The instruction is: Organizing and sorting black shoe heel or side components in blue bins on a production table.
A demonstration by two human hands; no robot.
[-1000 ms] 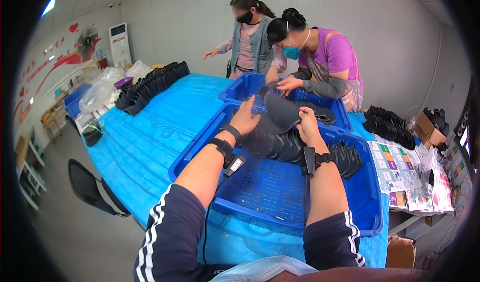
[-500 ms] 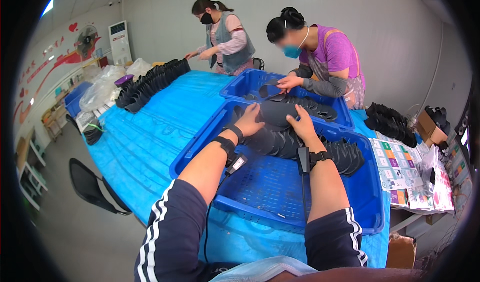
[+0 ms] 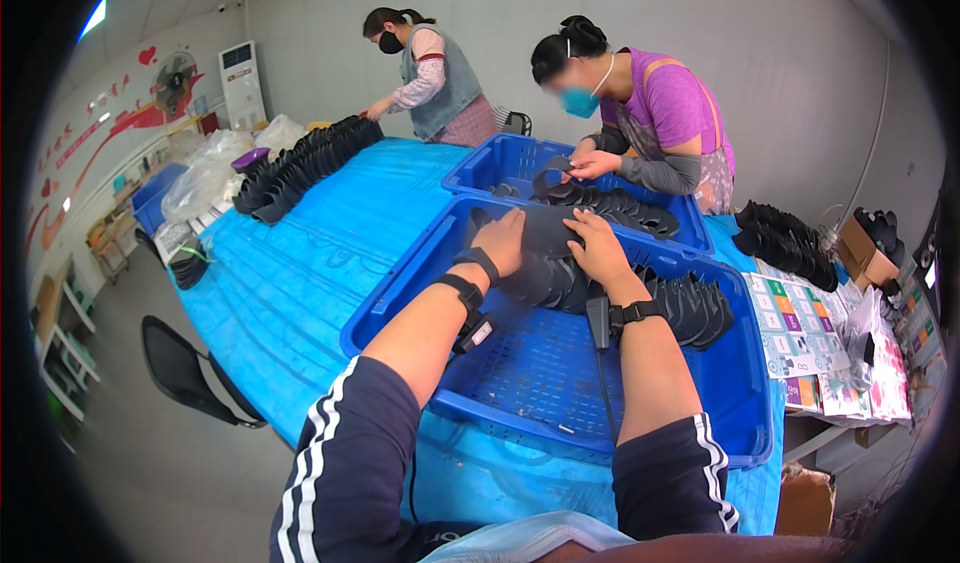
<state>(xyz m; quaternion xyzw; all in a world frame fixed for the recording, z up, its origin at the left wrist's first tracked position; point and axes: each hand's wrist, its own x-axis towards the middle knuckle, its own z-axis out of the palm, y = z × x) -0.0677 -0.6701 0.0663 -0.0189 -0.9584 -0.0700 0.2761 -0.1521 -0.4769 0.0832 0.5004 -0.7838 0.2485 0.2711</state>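
Note:
Between my two hands is a dark, flexible, curved piece (image 3: pixel 546 229), above the near blue crate (image 3: pixel 530 368). My left hand (image 3: pixel 499 241) grips its left side, the fingers curled over it and partly hidden from me. My right hand (image 3: pixel 600 250) is closed at the opposite edge, thumb toward me and fingers over the top. Below the hands, a row of similar dark curved pieces (image 3: pixel 690 309) stands nested along the crate's far side. Black straps with small devices are around both my wrists.
A second blue crate (image 3: pixel 478 170) adjoins mine; a person in purple (image 3: pixel 680 108) holds a dark piece over it. Another person (image 3: pixel 440 78) reaches to a long row of dark pieces (image 3: pixel 305 168). Printed sheets (image 3: pixel 795 323) lie right; a black chair (image 3: pixel 185 368) stands left.
Both hands have shifted slightly, and the piece between them is tilted or bent, showing less of its face. The person in purple has raised a piece; the other has turned leftward.

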